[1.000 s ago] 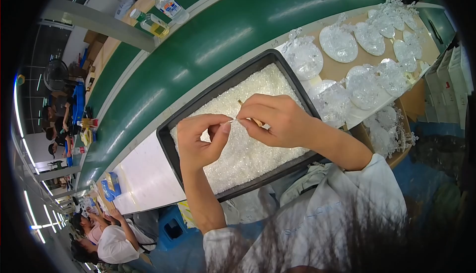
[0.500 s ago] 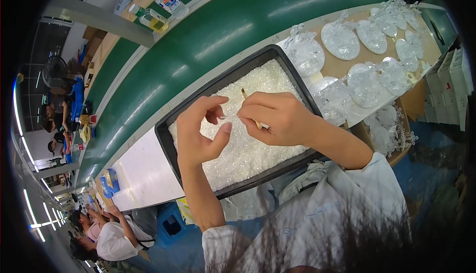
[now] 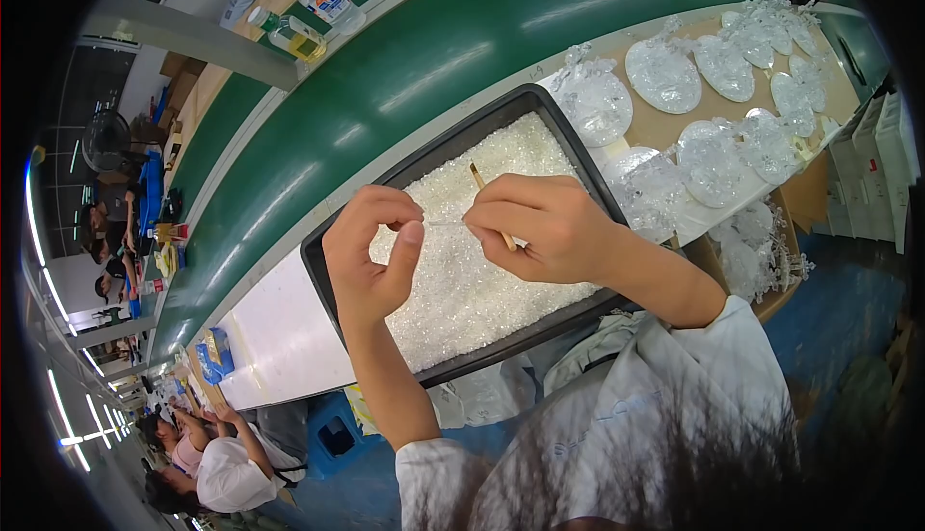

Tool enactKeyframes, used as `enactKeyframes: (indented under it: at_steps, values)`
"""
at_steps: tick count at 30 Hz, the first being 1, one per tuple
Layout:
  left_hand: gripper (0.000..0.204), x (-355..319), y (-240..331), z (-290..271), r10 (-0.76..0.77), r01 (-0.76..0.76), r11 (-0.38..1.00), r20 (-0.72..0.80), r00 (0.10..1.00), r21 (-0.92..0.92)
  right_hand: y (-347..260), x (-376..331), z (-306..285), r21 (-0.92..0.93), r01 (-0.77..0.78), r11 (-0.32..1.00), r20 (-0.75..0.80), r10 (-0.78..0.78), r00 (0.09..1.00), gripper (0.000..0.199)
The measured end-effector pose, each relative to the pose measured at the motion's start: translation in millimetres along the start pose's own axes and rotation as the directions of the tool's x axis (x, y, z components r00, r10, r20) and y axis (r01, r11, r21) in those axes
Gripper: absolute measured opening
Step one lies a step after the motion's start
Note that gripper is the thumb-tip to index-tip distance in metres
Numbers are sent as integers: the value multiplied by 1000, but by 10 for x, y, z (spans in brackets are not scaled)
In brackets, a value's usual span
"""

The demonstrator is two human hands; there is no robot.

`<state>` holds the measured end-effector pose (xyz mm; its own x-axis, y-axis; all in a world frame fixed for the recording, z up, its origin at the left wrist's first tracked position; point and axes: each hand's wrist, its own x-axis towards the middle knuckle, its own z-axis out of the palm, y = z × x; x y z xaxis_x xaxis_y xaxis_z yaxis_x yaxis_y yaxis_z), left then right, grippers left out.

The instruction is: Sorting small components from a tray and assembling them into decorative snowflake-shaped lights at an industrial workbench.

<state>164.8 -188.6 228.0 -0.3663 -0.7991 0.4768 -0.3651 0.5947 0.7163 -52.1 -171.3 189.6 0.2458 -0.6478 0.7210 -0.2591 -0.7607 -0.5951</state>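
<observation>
- Far left, the room is a long hall with strip lights; people [image 3: 116, 232] sit at benches in the distance, and another person in a white top [image 3: 226, 468] sits at the lower left.
- A white table top [image 3: 279, 338] runs along a broad green conveyor belt [image 3: 405, 78] that crosses the view on a slant.
- At the upper left, beyond the belt, two plastic bottles [image 3: 308, 20] lie on a wooden bench.
- A black tray [image 3: 323, 276] sits on the white surface against the belt's near edge, filled with small clear crystal beads [image 3: 462, 280].
- The left hand [image 3: 371, 261] is over the tray, thumb and forefinger curled into a loose ring; whether they actually grip anything cannot be told.
- A short thin clear piece [image 3: 445, 224] spans the gap between the two hands, above the beads.
- The right hand [image 3: 544, 227] is closed in a pinch on a thin tan stick [image 3: 479, 180], whose tip points up and away, and seems to hold one end of the clear piece.
- Both forearms and the hands cover much of the tray's middle.
- To the right, on a tan board [image 3: 674, 131], lie round clear beaded pieces [image 3: 660, 73] in rows, touching or overlapping.
- Below the board's edge, more clear beaded pieces sit in a brown box [image 3: 761, 261].
- At the far right stand white bins [image 3: 872, 174].
</observation>
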Motion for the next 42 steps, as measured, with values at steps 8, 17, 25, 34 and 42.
enactKeyframes:
  at_steps: [8,17,25,34,42]
  values:
    - [8,19,8,65,68,-66,998,64,996,-23,-5,-9,-6,-40,67,997,-11,-68,998,21]
    - [6,-33,53,65,-17,19,1000,109,994,-20,-10,-26,3,-53,83,995,-15,-84,996,22]
    - [10,-31,8,75,8,-8,1000,67,998,-11,-22,-25,10,-96,90,991,31,-87,996,20]
    - [19,64,78,133,89,-99,976,57,994,194,37,-26,-27,-123,42,992,78,-32,996,16]
    - [24,-16,-19,-5,234,-274,892,154,960,358,-15,43,54,-149,34,988,137,-13,991,18]
